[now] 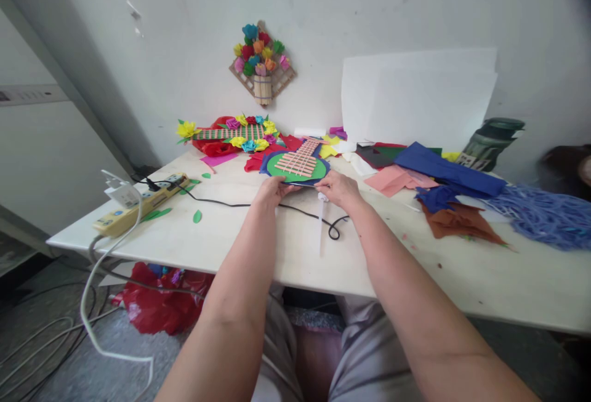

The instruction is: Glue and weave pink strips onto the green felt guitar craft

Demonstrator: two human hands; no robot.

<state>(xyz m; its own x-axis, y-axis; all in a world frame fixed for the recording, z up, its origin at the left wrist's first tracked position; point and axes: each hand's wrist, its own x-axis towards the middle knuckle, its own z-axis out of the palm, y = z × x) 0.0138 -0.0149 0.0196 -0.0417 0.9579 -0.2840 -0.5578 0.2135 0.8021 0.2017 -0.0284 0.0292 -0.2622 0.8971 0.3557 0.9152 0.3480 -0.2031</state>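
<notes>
A guitar-shaped paper craft (302, 168) is in front of me, with a green oval body, a dark blue border and strips of small wooden sticks laid across it. My left hand (276, 189) grips its near-left edge, thumb on top. At the near-right edge my right hand (338, 189) is closed, its fingertips pinching the rim. Just under the right hand, a translucent white stick (320, 233) points toward me; its far end is hidden. A black cord (221, 203) runs beneath both forearms and loops on the table.
Behind stands a flower-trimmed stick guitar (231, 133). A yellow power strip (143, 204) with plugs is on the left. Coloured paper sheets (447, 165), a dark green bottle (490, 145) and blue shredded strands (549, 214) cover the right side. Green paper leaves (197, 216) lie left.
</notes>
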